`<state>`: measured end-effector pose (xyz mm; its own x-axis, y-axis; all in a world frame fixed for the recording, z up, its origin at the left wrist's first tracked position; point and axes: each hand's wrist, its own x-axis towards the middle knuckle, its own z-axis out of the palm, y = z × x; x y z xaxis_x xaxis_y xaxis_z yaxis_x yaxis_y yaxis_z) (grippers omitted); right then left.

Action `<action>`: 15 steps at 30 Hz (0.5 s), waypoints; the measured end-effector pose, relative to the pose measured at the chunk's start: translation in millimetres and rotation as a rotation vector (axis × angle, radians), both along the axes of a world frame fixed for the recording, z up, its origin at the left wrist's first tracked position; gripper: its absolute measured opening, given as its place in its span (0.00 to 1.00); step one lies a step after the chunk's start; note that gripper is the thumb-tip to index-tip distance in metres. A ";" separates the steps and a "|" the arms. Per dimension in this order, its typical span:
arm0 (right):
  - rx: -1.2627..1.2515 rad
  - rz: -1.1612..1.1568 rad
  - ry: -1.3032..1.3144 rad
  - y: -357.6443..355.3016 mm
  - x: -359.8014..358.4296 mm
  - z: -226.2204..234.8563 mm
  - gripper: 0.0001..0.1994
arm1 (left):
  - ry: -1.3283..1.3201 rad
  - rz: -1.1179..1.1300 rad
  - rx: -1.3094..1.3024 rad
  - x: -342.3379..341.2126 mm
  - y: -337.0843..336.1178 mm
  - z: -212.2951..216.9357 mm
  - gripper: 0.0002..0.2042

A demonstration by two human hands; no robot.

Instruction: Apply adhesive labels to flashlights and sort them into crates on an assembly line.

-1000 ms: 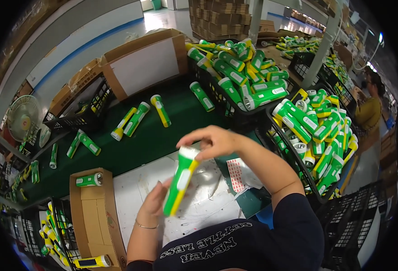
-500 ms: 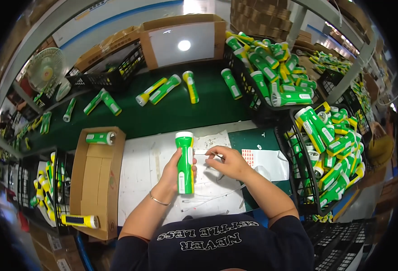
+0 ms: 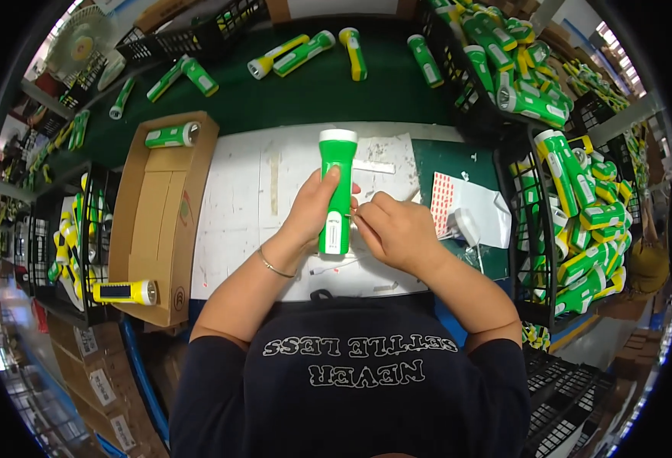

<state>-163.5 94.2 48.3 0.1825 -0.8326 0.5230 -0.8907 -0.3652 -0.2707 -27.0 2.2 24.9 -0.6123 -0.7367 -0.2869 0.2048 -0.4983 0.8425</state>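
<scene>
Green-and-white flashlight (image 3: pixel 336 191) held upright over the white work mat (image 3: pixel 237 206), just in front of you.

Your left hand (image 3: pixel 313 210) wraps closed around the flashlight's body, thumb along its front; your right hand (image 3: pixel 393 229) pinches shut on a thin tool too small to identify, its tip touching the flashlight's side. A sheet of red stickers (image 3: pixel 444 202) lies just right of your hands, a cardboard box (image 3: pixel 164 221) to the left, and crates of green flashlights (image 3: pixel 572 191) stand at far right.
</scene>
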 end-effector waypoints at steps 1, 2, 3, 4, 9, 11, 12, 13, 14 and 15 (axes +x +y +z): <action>0.011 0.007 -0.005 -1.0 1.5 -2.6 0.04 | -0.005 0.007 0.011 1.0 2.1 -3.8 0.17; 0.001 0.022 0.056 -1.8 3.9 -5.2 0.05 | -0.060 -0.001 -0.133 2.3 4.0 -8.5 0.17; -0.013 0.036 0.117 -1.6 6.7 -7.6 0.05 | -0.115 -0.011 -0.278 4.1 5.7 -13.7 0.16; -0.008 0.042 0.115 -0.2 10.3 -10.3 0.05 | -0.133 -0.018 -0.331 6.1 8.1 -18.9 0.16; 0.025 0.232 0.046 22.4 20.7 -13.4 0.08 | -0.038 0.016 -0.174 18.4 10.1 -16.6 0.19; 0.119 0.380 0.067 40.8 29.0 -16.4 0.11 | 0.006 0.061 -0.082 21.8 3.5 -12.4 0.21; 0.139 0.438 0.040 46.6 33.2 -19.3 0.11 | 0.004 0.060 -0.078 23.0 2.8 -13.5 0.21; 0.100 0.424 0.036 48.8 34.3 -18.5 0.13 | 0.044 0.070 -0.071 23.0 2.5 -13.5 0.21; 0.063 0.325 -0.033 45.3 35.8 -20.6 0.14 | 0.084 0.079 -0.064 22.8 2.8 -13.3 0.21; 0.025 0.224 -0.101 38.6 37.2 -24.1 0.14 | 0.086 0.051 -0.080 22.2 5.4 -12.3 0.20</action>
<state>-126.3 132.8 24.2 0.3118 -0.7900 0.5279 -0.7561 -0.5428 -0.3657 -4.8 7.6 12.6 -0.5929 -0.7862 -0.1744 0.3012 -0.4174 0.8574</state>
